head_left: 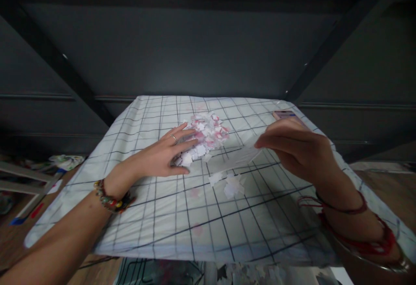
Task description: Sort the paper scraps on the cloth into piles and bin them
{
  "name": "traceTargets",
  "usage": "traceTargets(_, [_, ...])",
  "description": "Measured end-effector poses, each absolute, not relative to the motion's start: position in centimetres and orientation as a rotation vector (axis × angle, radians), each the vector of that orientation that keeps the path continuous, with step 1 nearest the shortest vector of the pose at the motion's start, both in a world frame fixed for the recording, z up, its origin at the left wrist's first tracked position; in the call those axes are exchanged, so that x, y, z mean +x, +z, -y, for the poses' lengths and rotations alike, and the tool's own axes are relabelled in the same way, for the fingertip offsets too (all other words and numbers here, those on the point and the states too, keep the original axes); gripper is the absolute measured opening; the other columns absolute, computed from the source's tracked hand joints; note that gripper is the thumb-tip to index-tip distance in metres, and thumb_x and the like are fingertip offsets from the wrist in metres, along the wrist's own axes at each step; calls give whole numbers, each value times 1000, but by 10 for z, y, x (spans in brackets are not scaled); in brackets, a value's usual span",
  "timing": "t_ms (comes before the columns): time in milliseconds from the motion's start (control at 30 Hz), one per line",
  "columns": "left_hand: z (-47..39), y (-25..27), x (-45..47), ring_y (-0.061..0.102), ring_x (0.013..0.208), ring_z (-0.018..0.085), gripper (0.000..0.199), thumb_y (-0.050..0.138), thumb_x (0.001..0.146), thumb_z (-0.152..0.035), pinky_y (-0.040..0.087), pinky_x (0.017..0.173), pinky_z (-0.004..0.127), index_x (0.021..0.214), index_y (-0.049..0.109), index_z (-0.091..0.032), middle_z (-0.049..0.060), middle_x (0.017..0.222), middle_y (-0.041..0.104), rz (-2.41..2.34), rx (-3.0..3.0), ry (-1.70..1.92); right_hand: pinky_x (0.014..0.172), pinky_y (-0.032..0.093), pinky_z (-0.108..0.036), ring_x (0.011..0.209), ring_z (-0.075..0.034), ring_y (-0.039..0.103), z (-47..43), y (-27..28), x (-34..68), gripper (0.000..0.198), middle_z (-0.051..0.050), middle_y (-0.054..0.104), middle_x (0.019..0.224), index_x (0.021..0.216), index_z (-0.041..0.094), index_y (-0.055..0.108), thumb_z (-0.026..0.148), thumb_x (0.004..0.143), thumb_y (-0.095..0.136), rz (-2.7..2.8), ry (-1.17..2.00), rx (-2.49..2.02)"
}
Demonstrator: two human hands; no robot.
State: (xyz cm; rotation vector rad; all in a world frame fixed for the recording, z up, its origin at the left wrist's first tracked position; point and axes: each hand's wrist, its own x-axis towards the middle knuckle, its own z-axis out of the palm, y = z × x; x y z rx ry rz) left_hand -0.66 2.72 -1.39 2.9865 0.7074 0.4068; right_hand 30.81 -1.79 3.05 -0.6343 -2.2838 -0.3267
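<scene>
Paper scraps (212, 135) are already heaped, overlapped at left by the wide-spread left hand (164, 155), while right of the heap a pale strip (238, 158), apparently not yet scraps, is pinched by the right hand (297, 150).

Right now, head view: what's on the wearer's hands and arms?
No gloves or sleeves in view. Left hand: silvery ring; multicoloured beaded bracelet at the wrist. Right hand: thin dark-red cord, thicker red bracelet, silvery bangle.

Two paper heaps (209, 131) — one phone (283, 113)
</scene>
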Motion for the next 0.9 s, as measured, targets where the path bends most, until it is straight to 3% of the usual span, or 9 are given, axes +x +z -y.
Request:
traceTargets(367, [-26, -13, -4, 10, 139, 34, 75, 63, 80, -46, 20, 110, 55, 141, 28, -20, 15, 147, 26, -695, 2995, 434, 65, 46, -32, 72, -15, 59, 13, 25, 307, 25, 0, 65, 77, 87, 21, 59, 0, 81, 47, 2270, -475, -660])
traceTargets(700, [-24, -8, 1, 18, 137, 33, 42, 64, 81, -37, 20, 110, 56, 116, 54, -14, 18, 141, 34, -587, 2994, 489, 65, 46, -32, 71, -15, 58, 14, 23, 303, 24, -1, 65, 77, 90, 21, 58, 0, 80, 48, 2282, -500, -660])
traceTargets(900, [-22, -6, 4, 20, 137, 32, 39, 65, 81, -35, 20, 111, 54, 115, 58, -17, 14, 143, 32, -561, 2978, 478, 65, 45, -31, 71, -15, 58, 15, 26, 305, 26, -1, 66, 77, 90, 22, 58, 0, 81, 48, 2231, -528, -680])
